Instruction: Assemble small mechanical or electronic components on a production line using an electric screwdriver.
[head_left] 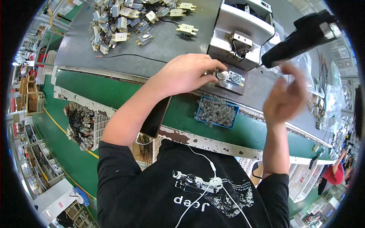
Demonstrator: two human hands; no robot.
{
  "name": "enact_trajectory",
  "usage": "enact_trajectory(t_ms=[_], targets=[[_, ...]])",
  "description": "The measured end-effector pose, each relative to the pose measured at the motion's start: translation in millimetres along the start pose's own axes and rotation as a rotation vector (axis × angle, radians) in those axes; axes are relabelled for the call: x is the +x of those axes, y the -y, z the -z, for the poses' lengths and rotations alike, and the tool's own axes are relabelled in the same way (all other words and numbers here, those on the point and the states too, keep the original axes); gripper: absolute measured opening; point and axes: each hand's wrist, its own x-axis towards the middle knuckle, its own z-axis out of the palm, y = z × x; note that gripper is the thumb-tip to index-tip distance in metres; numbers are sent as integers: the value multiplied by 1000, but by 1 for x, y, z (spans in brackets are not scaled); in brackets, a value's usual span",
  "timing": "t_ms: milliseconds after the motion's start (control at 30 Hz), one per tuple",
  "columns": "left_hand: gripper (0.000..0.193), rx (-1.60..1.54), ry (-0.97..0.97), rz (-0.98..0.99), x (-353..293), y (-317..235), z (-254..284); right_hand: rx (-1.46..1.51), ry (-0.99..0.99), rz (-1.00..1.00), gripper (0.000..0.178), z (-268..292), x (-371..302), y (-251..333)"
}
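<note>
My left hand point(186, 74) reaches over the metal bench, with thumb and fingers closed on a small round whitish metal part point(222, 75). That part is beside a small square metal assembly point(235, 78) lying on a flat metal block point(229, 88). My right hand point(287, 95) is raised to the right of the block and smeared by motion, so its fingers do not show clearly. Just above it, a black power screwdriver point(300, 38) hangs at a slant, its thin bit pointing down toward the block. I cannot tell whether the right hand touches it.
Behind the block stands a metal machine point(243, 32). A blue tray point(235, 117) full of coil springs sits nearer me. Many small wired assemblies point(121, 24) are piled at the far left. Wires and plastic bags point(334, 87) lie on the right. A dark flat device point(156, 117) is below my left forearm.
</note>
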Motion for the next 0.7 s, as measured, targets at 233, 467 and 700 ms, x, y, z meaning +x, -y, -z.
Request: enact_trajectory(t_ms=[233, 467, 700], targets=[[34, -57, 49, 1, -8, 3, -6, -158, 649, -357, 22, -10, -35, 2], [35, -41, 38, -1, -10, 6, -3, 237, 667, -613, 23, 3, -27, 25], [34, -39, 13, -18, -10, 6, -5, 312, 818, -407, 25, -2, -41, 40]])
